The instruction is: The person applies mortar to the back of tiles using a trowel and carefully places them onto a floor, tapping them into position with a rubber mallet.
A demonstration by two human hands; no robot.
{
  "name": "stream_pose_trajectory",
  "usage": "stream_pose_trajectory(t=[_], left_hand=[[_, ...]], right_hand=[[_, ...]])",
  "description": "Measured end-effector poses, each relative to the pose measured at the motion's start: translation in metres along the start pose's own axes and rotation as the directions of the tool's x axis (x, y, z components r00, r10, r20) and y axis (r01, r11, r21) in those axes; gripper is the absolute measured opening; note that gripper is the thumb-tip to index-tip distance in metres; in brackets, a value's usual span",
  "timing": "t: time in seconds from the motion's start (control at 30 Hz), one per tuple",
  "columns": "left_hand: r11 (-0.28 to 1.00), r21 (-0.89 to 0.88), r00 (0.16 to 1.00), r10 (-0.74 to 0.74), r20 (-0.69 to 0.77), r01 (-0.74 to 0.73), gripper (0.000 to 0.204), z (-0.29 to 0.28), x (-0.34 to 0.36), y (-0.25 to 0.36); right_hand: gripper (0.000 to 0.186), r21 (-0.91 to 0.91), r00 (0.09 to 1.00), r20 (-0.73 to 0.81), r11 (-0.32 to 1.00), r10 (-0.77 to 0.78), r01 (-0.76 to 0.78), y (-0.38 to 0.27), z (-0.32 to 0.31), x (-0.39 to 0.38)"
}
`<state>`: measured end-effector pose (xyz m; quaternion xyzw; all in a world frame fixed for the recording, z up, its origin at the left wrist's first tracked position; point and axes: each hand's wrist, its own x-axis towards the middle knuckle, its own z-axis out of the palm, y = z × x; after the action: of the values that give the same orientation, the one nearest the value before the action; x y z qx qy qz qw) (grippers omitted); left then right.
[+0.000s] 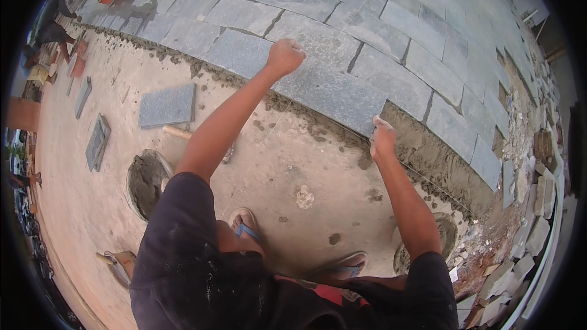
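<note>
A grey stone slab (333, 92) lies at the near edge of the paved surface, between my two hands. My left hand (286, 56) is curled into a fist above the slab's far left part; whatever it may hold is hidden. At the slab's near right corner, my right hand (383, 138) has its dusty fingers closed on the edge. Wet mortar (428, 144) is exposed to the right of that corner. A thin string (428, 179) runs along the front edge, passing close by my right hand.
A loose slab (166, 105) lies left on the concrete floor, near a wooden handle (177, 132). Mortar-filled buckets stand left (136, 198) and right (451, 239) of my feet. Broken stone pieces (538, 235) line the right side. Another person (52, 24) bends at the far left.
</note>
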<state>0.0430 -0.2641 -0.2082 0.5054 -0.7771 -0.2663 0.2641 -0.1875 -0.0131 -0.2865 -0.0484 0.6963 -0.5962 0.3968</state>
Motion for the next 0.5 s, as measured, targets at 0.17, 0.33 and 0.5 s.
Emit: stream_pose_trajectory(t=[0.17, 0.33, 0.5], left_hand=[[0.981, 0.078, 0.982, 0.168, 0.089, -0.175, 0.033, -0.015, -0.01, -0.055], [0.959, 0.187, 0.955, 0.165, 0.246, -0.214, 0.04, -0.02, -0.037, -0.083], [0.933, 0.21, 0.926, 0.219, 0.309, -0.291, 0.042, -0.032, -0.064, -0.075]], right_hand=[[0.023, -0.037, 0.995, -0.023, 0.994, -0.099, 0.098, 0.011, 0.004, 0.014], [0.028, -0.099, 0.991, -0.093, 0.991, -0.097, 0.087, 0.021, 0.003, 0.024], [0.038, -0.153, 0.995, -0.07, 0.986, -0.076, 0.065, 0.003, 0.011, -0.004]])
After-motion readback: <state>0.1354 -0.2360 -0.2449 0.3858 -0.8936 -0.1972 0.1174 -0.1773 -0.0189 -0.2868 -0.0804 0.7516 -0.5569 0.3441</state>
